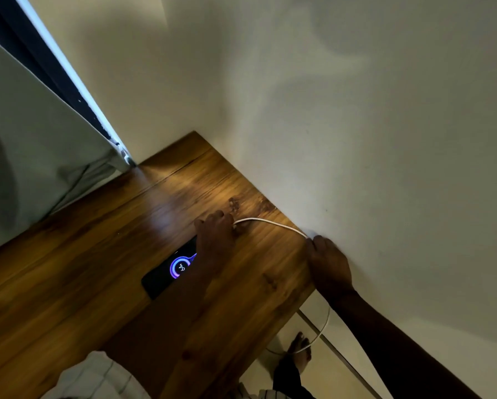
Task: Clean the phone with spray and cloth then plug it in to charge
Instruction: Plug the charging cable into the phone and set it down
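Near the right edge of a wooden surface (97,269), where it meets a pale wall (356,125), a dark smartphone (166,276) lies flat and face up. Its screen glows with a purple charging ring. The left hand (215,240) covers the phone's far end, fingers curled around the end of a white charging cable (270,223). The plug itself is hidden. The cable arcs to the right edge, where the right hand (328,266) grips it with bent fingers, then hangs toward the floor.

The phone looks thin, rigid and glass-fronted, so it is likely slippery and fragile; it is best held by its long sides. The cable is light and limp, so it is best held at the stiff plug rather than the cord. Plugging in appears done, and charging seems to have begun.
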